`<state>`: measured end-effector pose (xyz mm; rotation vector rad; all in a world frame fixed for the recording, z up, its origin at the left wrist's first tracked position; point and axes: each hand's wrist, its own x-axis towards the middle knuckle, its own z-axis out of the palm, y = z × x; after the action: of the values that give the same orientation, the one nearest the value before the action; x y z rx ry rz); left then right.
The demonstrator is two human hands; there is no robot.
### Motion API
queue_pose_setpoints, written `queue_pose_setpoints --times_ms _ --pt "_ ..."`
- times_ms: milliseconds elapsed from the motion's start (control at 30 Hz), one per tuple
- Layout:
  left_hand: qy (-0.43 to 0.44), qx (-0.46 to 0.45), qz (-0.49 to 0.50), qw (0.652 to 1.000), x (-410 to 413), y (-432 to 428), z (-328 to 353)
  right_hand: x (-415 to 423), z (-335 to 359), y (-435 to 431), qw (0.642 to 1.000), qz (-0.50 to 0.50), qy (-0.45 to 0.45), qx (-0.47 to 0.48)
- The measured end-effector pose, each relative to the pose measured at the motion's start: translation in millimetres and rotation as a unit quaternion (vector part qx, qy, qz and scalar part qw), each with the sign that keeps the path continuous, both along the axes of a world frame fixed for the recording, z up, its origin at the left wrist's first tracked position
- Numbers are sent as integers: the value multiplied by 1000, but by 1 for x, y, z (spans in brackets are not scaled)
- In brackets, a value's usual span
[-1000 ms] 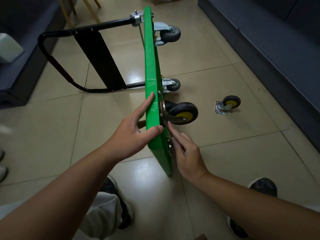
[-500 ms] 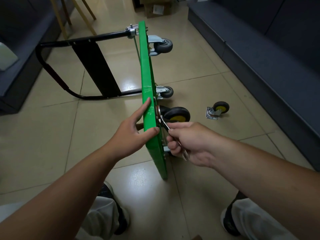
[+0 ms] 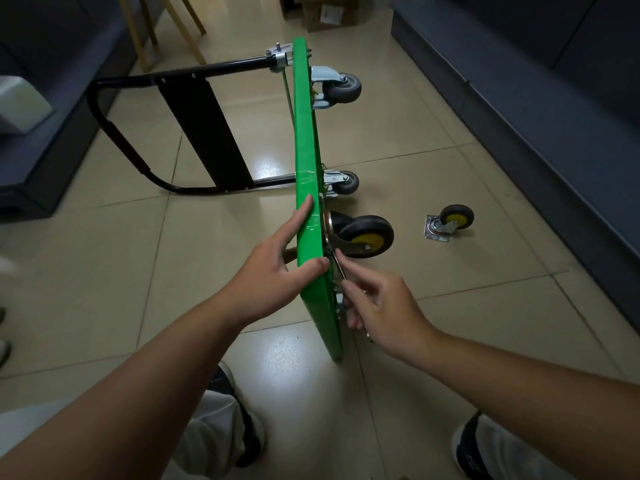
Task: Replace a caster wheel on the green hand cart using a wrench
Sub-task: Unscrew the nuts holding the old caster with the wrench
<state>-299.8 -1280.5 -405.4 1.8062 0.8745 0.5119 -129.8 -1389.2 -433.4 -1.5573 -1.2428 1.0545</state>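
The wrench (image 3: 338, 268) sits at the mount of the black-and-yellow caster (image 3: 363, 233) on the green cart (image 3: 306, 133), which stands on its side on the floor (image 3: 104, 271); the right grip (image 3: 377, 306) pinches the wrench; the left grip (image 3: 273, 282), spread, presses the cart's edge; a loose caster (image 3: 448, 225) lies apart.

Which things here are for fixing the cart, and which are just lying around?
For the job: green cart, wrench in the right hand, fitted caster, loose caster on the floor.
Just lying about: cardboard boxes, wooden legs, dark sofa.
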Motion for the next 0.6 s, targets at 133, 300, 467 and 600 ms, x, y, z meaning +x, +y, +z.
queue_pose_setpoints --times_ms 133,300,467,600 --pt "0 -4 4 1000 0 1 -1 -2 -42 10 987 -20 -122 105" --pt "2 -6 13 1000 2 0 -1 -5 -37 -13 995 -44 -65 60" --pt "-11 -7 16 1000 5 -2 1 4 2 -17 968 -127 187 -107" --pt "-9 8 16 1000 4 -1 1 8 55 17 925 -131 299 -197"
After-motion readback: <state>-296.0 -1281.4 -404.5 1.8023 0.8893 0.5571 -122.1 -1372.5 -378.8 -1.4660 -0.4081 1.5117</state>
